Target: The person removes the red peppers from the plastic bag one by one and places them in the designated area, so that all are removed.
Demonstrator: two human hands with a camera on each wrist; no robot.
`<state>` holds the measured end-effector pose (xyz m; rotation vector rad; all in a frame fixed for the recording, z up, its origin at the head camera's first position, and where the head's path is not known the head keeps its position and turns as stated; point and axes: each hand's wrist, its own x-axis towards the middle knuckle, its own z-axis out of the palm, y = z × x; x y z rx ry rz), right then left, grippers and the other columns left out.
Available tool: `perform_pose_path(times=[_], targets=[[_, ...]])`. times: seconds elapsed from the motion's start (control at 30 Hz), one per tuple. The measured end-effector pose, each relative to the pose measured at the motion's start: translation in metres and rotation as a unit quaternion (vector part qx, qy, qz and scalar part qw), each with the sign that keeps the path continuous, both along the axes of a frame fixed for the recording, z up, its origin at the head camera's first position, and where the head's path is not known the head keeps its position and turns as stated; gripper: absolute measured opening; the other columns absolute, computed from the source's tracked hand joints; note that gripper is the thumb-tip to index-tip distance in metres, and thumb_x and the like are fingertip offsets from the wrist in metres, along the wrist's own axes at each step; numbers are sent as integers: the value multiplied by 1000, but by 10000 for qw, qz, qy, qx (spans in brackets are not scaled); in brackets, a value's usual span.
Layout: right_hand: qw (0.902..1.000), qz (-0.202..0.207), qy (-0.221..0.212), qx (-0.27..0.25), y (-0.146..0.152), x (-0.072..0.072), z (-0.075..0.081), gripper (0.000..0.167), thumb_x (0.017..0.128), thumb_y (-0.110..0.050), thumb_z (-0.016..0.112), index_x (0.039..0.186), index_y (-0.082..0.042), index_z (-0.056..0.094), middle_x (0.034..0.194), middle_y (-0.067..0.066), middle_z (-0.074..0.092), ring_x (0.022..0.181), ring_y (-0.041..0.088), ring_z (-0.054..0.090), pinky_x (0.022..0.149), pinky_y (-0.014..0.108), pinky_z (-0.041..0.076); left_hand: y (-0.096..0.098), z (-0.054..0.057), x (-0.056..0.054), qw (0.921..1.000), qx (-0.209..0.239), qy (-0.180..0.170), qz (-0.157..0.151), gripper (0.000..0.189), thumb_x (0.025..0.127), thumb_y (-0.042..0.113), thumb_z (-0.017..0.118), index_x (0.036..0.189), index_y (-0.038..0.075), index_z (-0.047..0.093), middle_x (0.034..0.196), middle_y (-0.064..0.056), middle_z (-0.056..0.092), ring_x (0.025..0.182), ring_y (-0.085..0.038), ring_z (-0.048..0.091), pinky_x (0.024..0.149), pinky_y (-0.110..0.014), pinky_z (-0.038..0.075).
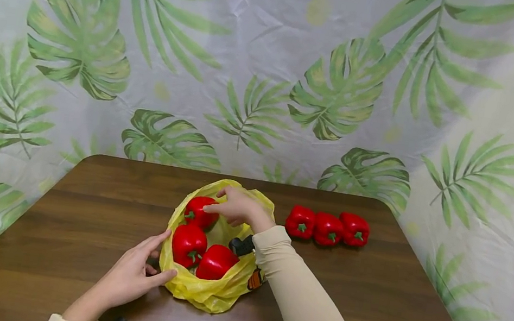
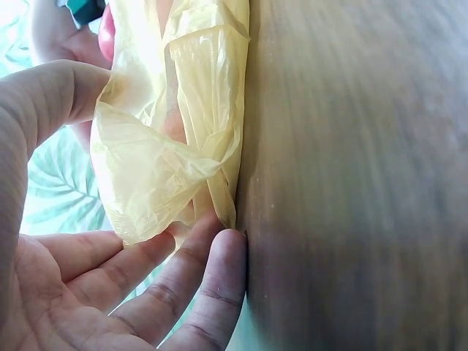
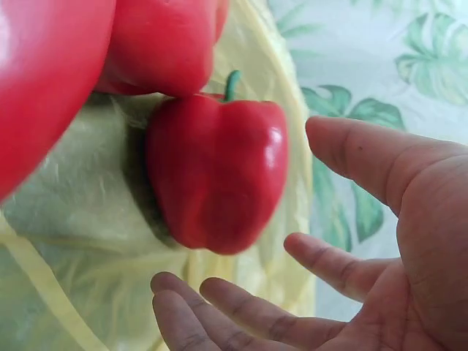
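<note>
Head view: the farthest rounded red pepper [image 1: 197, 213] lies just left of your spread, empty right hand [image 1: 241, 208] (straight-fingered left hand [image 1: 131, 273] touches the yellow plastic bag [image 1: 209, 293]).

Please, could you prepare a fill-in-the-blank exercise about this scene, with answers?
The plastic bag is ____ in colour.
Inside it, ____ red peppers can be seen.
In the head view, the row of peppers outside lies to the bag's ____.
The right hand is over the bag's opening; the ____ hand touches its side.

Answers: yellow; three; right; left.

A wrinkled, leaf-printed pale sheet [image 1: 261, 57] hangs behind a brown wood-grained table [image 1: 74, 233].
</note>
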<state>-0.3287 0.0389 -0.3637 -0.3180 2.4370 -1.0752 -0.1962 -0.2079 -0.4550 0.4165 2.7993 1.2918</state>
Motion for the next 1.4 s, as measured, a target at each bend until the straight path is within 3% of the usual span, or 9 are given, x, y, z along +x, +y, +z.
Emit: perform_pose_path(times=[0.13, 0.2, 0.3, 0.53, 0.73, 0.97, 1.17, 1.3, 1.4], targets=[[9998, -101, 80, 134, -11, 0, -7, 70, 103, -41, 71, 156, -5, 45, 139, 12, 58, 101, 32, 66, 96, 45, 60, -3, 2, 1, 10000, -54, 60, -7, 90, 93, 40, 84, 165, 6, 41, 159, -24, 52, 100, -19, 71, 74, -19, 59], [9997, -127, 109, 155, -16, 0, -10, 71, 102, -43, 71, 155, -4, 45, 147, 17, 57, 113, 37, 67, 102, 50, 59, -5, 2, 2, 9999, -78, 95, 3, 90, 93, 40, 84, 165, 6, 41, 159, -24, 52, 102, -20, 71, 74, -19, 59], [9993, -196, 203, 234, -21, -1, -14, 71, 101, -46, 72, 153, -4, 48, 143, 17, 61, 115, 35, 67, 100, 49, 61, -6, 3, 2, 9999, -93, 121, -12, 90, 94, 40, 84, 165, 6, 41, 159, -24, 52, 104, -22, 70, 74, -19, 59], [9991, -226, 313, 157, -23, -3, -17, 71, 100, -44, 74, 151, -2, 48, 118, 10, 62, 90, 23, 59, 93, 43, 60, -5, 4, 2, 9999, -68, 134, -5, 90, 93, 39, 84, 164, 6, 42, 158, -23, 52, 106, -22, 70, 75, -20, 59], [9996, -271, 87, 3, -26, -4, -17, 69, 98, -37, 74, 151, -2, 47, 140, 15, 60, 108, 24, 64, 102, 48, 60, -3, 2, 0, 9999, -52, 132, -53, 89, 94, 39, 84, 164, 5, 41, 158, -23, 53, 111, -25, 69, 75, -19, 59], [9995, -298, -59, -117, -26, -3, -17, 63, 96, -31, 72, 147, -5, 49, 137, 13, 59, 113, 28, 65, 104, 50, 59, -1, 1, 0, 10000, -23, 66, -65, 89, 94, 39, 84, 165, 6, 41, 158, -22, 53, 110, -25, 69, 75, -19, 59], [9990, -350, -152, -248, -26, -4, -21, 69, 98, -39, 77, 151, -6, 48, 145, 16, 58, 116, 29, 66, 105, 51, 59, 0, 0, 0, 10000, -66, 50, -30, 89, 93, 39, 85, 165, 6, 41, 158, -22, 53, 109, -23, 69, 76, -19, 59], [9988, -366, -131, -284, -25, -4, -23, 68, 99, -41, 76, 150, -6, 47, 140, 15, 59, 104, 26, 64, 104, 51, 59, 0, 0, -1, 10000, -84, 20, -20, 90, 93, 39, 85, 165, 6, 41, 158, -21, 53, 106, -21, 70, 75, -19, 59], [9981, -466, -161, -376, -23, -4, -23, 66, 98, -39, 77, 148, -7, 48, 126, 11, 59, 84, 22, 56, 101, 49, 60, 1, 0, -1, 9999, -112, 42, -24, 90, 93, 40, 85, 164, 6, 42, 157, -21, 53, 107, -22, 70, 76, -18, 59]])
